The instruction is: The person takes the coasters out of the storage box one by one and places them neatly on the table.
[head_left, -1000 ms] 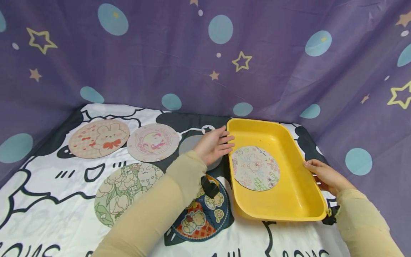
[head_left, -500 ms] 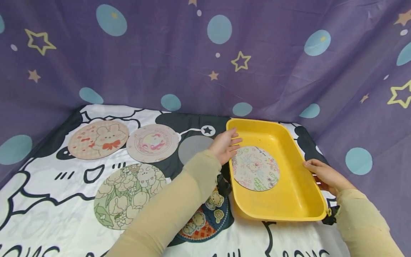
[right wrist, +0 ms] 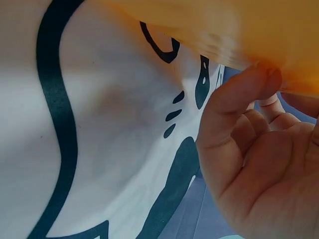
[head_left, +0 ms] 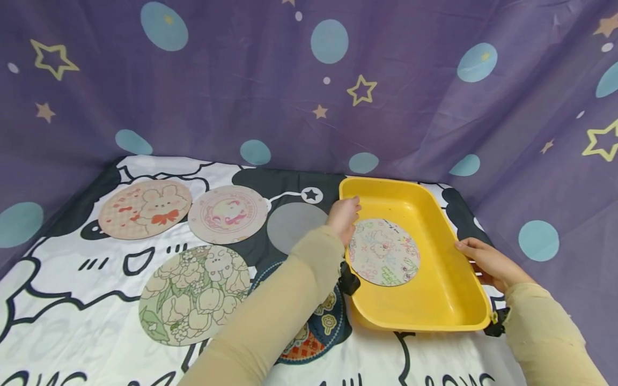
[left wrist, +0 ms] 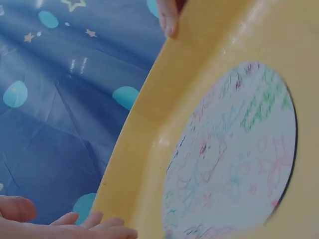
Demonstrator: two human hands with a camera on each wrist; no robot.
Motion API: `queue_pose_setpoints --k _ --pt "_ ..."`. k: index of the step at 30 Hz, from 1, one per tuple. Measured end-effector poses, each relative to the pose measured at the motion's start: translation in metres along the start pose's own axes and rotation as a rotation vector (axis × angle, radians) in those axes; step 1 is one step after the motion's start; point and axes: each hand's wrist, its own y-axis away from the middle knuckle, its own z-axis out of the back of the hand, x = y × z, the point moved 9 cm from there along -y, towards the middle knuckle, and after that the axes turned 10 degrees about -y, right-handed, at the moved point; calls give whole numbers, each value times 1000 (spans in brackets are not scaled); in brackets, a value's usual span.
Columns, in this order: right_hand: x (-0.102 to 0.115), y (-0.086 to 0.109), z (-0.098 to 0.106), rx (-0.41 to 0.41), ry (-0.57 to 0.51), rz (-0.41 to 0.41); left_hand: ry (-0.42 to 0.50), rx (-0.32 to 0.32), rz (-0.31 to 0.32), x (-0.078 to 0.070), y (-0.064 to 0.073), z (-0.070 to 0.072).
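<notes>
A yellow plastic tray (head_left: 434, 308) stands at the right of the table. Flat on its floor, toward the left side, lies a round mat (head_left: 384, 252) with a scribbled crayon-like drawing, also large in the left wrist view (left wrist: 229, 159). My left hand (head_left: 344, 219) is over the tray's left rim; in the left wrist view its fingers (left wrist: 107, 229) look loosely extended, with the thumb apart. At the right rim, my right hand (head_left: 490, 262) grips the tray between thumb and fingers. The right wrist view has this hand (right wrist: 264, 164) at the tray's edge.
Left of the tray lie several round mats: a pink bunny one (head_left: 145, 209), a pink unicorn one (head_left: 228, 214), a plain grey one (head_left: 294, 225), a green floral one (head_left: 195, 295) and a dark blue one (head_left: 328, 316) partly under my left forearm. A purple curtain (head_left: 270, 80) hangs behind.
My left hand has moved right, from outside the tray's left rim to over it. The right hand, the tray and the mats keep their places.
</notes>
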Motion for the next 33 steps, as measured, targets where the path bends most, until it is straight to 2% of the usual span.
queue_pose_setpoints --k 5,12,16,20,21,24,27,28,29,33 --pt "0 0 1 -8 5 -5 -2 -20 -24 2 -7 -1" --pt "1 -1 1 -3 3 -3 -32 -101 -80 -2 -13 1" --pt "0 -1 0 -3 4 -6 -70 -119 -50 1 -15 0" --pt "0 0 1 -2 2 -8 -173 -144 -46 7 -28 -3" --pt "0 0 1 -2 1 -10 -248 -161 -106 8 -38 -3" --pt "-1 0 2 -5 -1 -17 -325 -209 -116 14 -44 -4" --pt "-2 0 1 -7 -2 -26 -343 -247 -98 19 -39 -6" --pt "-2 0 1 -7 0 -27 -300 -253 -43 20 -29 -7" --pt "-2 -1 1 -6 2 -28 -305 -258 -32 20 -25 -7" --pt "-2 -1 2 -7 11 -29 -349 -261 -23 19 -13 -10"
